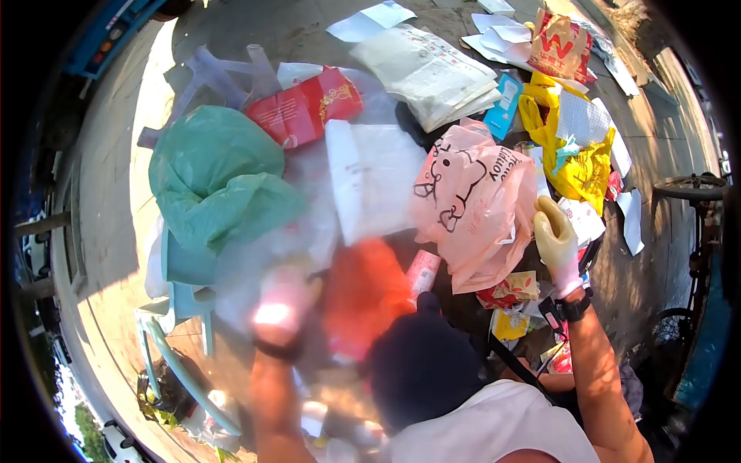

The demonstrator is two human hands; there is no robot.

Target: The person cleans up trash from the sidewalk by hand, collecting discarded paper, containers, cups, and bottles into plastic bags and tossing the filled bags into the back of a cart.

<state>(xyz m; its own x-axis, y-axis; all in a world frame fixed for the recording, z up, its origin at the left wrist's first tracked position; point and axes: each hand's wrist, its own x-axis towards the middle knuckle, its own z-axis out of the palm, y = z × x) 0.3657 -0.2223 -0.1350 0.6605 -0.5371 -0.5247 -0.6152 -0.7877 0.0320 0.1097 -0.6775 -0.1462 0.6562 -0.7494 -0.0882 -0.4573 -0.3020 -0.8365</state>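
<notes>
My left hand (284,302), in a pale glove, is smeared by motion, so its fingers cannot be made out. Around it is a blurred whitish, see-through plastic sheet or bag (243,282); whether I grip it is unclear. A blurred red-orange bag (367,297) lies just right of that hand. My right hand (557,241), in a cream glove, has its fingers extended beside the right edge of a pink plastic bag (471,204) with a cartoon print; contact is not clear. A pink printed roll or cup (423,272) sits below the pink bag.
A green bag (216,174) rests on a pale blue-green plastic stool or chair (185,270). Beyond lie a red box (305,106), flattened whitish bags (428,73), a yellow bag (579,170) and a brown paper bag (559,46). A dark cap (424,370) shows between the arms.
</notes>
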